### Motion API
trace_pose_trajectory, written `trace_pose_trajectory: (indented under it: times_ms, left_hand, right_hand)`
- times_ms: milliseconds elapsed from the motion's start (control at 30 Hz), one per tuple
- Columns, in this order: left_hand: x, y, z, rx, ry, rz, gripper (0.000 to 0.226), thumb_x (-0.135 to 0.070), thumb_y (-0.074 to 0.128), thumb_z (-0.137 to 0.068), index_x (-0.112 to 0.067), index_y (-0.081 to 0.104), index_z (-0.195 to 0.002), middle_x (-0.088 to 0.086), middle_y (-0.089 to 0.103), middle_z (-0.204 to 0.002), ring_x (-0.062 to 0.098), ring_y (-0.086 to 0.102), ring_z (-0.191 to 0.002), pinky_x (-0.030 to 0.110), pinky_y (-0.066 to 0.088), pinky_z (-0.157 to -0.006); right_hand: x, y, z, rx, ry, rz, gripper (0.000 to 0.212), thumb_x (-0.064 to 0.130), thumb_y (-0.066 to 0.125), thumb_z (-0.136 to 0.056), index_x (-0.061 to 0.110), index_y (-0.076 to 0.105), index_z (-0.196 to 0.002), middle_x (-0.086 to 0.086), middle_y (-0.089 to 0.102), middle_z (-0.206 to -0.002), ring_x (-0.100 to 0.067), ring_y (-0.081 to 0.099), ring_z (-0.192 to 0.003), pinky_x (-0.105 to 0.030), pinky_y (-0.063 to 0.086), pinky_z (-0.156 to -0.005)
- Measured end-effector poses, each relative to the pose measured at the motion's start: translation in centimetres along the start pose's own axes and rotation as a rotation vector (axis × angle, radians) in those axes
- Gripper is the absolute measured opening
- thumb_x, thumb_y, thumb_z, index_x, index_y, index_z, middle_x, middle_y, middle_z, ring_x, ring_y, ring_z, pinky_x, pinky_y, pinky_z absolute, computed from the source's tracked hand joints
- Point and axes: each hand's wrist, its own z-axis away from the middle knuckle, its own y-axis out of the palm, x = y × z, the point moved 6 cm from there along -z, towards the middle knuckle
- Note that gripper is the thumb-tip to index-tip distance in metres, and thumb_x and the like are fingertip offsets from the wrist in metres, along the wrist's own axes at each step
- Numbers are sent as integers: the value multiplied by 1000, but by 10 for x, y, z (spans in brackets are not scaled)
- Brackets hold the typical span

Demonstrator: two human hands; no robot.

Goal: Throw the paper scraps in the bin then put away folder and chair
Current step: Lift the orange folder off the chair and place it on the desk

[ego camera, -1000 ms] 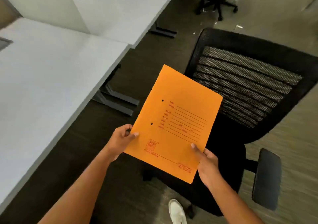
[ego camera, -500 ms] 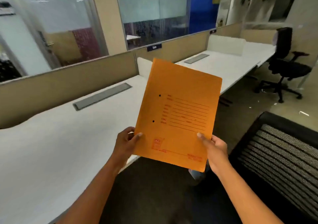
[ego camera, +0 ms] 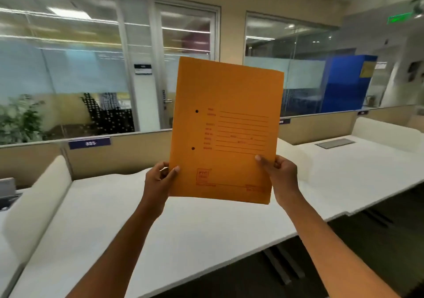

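Folder-stowing step, by the look of it: orange folder (ego camera: 226,132) held upright above the white bench (ego camera: 206,224), left hand (ego camera: 158,180) and right hand (ego camera: 281,176) pinching its lower corners; next, finding its place and lowering it flat.

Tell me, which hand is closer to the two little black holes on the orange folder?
Left. The left hand grips the orange folder at its lower left edge, just below the holes. The right hand grips the opposite edge, across the folder from them.
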Motion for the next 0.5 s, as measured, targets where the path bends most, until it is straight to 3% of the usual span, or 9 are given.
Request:
trace_pose_trajectory:
  times_ms: [67, 167, 333, 500]
  left_hand:
    - [-11, -37, 2, -58, 10, 19, 22, -22, 56, -95, -9, 58, -113, 9, 69, -115, 28, 69, -100, 41, 60, -77]
    - [-26, -84, 10, -141, 25, 35, 17, -27, 59, -92, -18, 60, -107, 1, 71, -110, 23, 71, -95, 26, 59, -64]
    - [-42, -149, 22, -247, 31, 20, 21, -30, 61, -89, -18, 59, -107, 4, 70, -111, 26, 70, -97, 33, 58, -70]
    - [-52, -196, 29, -306, 56, 22, 32, -26, 59, -92, -7, 56, -118, 7, 69, -112, 27, 69, -98, 36, 58, -73]
  right_hand:
    - [16, 38, 1, 52, -25, -18, 38, 53, 69, -79, 29, 59, -107, 4, 67, -111, -24, 66, -91, -39, 55, -78]
    - [35, 89, 7, 126, -46, -69, 41, 48, 71, -79, 25, 58, -112, 1, 66, -113, -29, 66, -95, -40, 55, -78]
    - [56, 156, 25, 224, -47, -107, 48, 45, 72, -78, 21, 59, -116, -4, 66, -118, -33, 66, -98, -51, 56, -86]
    - [74, 203, 40, 278, -62, -154, 46, 43, 73, -77, 24, 58, -115, -3, 66, -117, -30, 66, -97, -48, 56, -83]
